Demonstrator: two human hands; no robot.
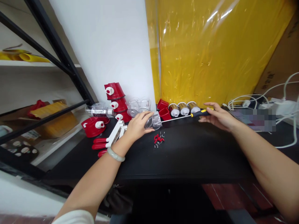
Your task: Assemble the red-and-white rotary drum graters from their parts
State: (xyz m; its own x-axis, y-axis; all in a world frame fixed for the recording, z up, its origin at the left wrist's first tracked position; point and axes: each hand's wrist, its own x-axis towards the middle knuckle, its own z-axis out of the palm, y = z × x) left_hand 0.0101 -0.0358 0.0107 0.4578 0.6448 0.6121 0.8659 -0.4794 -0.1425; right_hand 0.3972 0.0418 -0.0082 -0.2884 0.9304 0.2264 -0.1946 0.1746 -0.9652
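My left hand (pixel 139 125) is closed around a clear plastic part (pixel 157 120) above the black table. From the right, my right hand (pixel 217 115) grips the yellow and dark blue handle of a screwdriver (pixel 198 114), held almost level. The screwdriver's long shaft points left, and its tip meets the right side of the clear part; exactly where it enters I cannot tell. Just below, small red plastic pieces (pixel 158 139) lie on the table among several loose screws (pixel 157 145).
Stacked red housings (pixel 116 101) and clear cups (pixel 142 104) stand behind my left hand. White cranks with red handles (pixel 113 137) lie left. Red trays (pixel 164 114) and grater drums (pixel 183 109) line the back. White cables (pixel 254 96) and a blurred flat object (pixel 254 119) are at right.
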